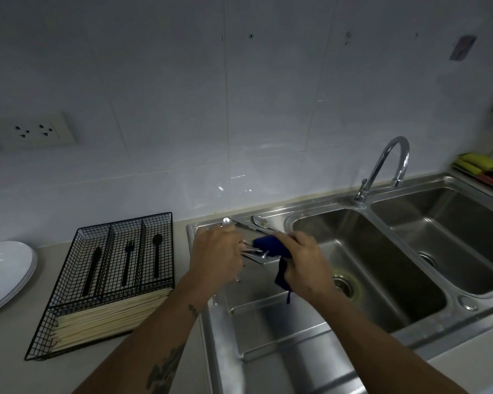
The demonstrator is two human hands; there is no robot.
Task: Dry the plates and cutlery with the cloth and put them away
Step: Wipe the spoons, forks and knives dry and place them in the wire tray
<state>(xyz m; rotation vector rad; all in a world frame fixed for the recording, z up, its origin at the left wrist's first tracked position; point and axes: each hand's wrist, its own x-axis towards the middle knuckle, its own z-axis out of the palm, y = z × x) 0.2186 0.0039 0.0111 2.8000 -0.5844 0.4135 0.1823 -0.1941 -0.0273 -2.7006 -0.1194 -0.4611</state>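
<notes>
A bundle of metal cutlery (246, 249) is held over the sink's draining board (268, 322), its long axis running left to right, tips toward the right. The left hand (215, 251) grips the handles; the right hand (306, 264) pinches a blue cloth (271, 247) round the tips. Two spoons (261, 222) lie behind. Plates (6, 274) and a wire tray (108, 282) sit on the table.

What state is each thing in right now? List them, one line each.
Left hand: grips a bundle of metal cutlery over the drainboard.
Right hand: holds the blue cloth, wrapped round the cutlery ends.
Spoon: lying on the drainboard, untouched.
Wire cutlery tray: holds black knife, fork, spoon and chopsticks.
White plates: stacked on the counter.
Tap: no water running.
Sink basins: no water standing.
</notes>
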